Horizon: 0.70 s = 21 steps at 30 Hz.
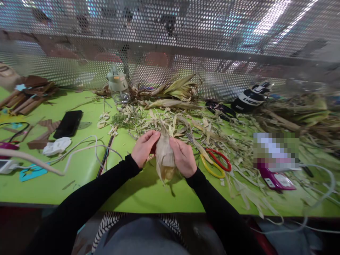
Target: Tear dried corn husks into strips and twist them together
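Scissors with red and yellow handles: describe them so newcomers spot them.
On the bright green table, find the bare right hand. Just to its right lie the scissors, their red and yellow loops standing out from the pale dry husk scraps.

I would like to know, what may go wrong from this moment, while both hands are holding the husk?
The husk looks thin and dry, and the left hand and right hand both grip it, so an uneven pull might tear it.

The scissors lie close to the right hand among scraps; a sideways move could knock them.

A white cable loops near the left sleeve and might snag it.
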{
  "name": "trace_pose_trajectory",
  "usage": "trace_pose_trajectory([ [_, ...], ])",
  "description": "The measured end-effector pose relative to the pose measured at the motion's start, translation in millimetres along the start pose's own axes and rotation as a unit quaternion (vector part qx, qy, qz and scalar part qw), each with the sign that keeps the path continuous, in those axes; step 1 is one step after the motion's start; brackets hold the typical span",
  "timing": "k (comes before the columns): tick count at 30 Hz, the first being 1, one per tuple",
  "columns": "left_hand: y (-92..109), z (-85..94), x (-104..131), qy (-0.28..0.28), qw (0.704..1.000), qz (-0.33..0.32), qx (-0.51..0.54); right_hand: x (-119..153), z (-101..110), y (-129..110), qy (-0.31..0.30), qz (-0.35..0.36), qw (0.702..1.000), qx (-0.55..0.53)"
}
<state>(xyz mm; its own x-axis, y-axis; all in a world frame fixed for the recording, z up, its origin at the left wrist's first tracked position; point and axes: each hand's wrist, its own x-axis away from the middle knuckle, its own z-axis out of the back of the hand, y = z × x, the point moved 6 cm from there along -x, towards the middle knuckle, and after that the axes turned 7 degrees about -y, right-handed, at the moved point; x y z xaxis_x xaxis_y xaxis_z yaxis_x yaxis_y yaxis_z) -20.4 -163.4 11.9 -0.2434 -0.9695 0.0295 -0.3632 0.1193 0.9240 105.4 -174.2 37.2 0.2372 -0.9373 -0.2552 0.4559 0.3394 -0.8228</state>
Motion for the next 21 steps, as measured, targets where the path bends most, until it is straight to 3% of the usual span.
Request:
trace_pose_trajectory([
  [4,5,6.7,-1,0.000,0.999,-0.030,-0.015,-1,10,1,0.054,0.011,0.998,0.023],
  [7,6,5.4,-1,-0.021,0.999,-0.007,-0.039,-2,19,1,0.096,0.016,0.994,0.056],
  [15,-6,-8.0,-2,-0.112,0.987,0.014,-0.112,-5,24,6,0.111,0.024,0.990,0.088],
  [18,-4,-9.0,-1,-0.101,0.981,-0.006,-0.167,-6,20,9,0.085,0.019,0.994,0.063],
  [21,2,1.1,-3,-0.048,0.991,-0.007,-0.121,-9,28,16,0.089,0.007,0.996,-0.008],
])
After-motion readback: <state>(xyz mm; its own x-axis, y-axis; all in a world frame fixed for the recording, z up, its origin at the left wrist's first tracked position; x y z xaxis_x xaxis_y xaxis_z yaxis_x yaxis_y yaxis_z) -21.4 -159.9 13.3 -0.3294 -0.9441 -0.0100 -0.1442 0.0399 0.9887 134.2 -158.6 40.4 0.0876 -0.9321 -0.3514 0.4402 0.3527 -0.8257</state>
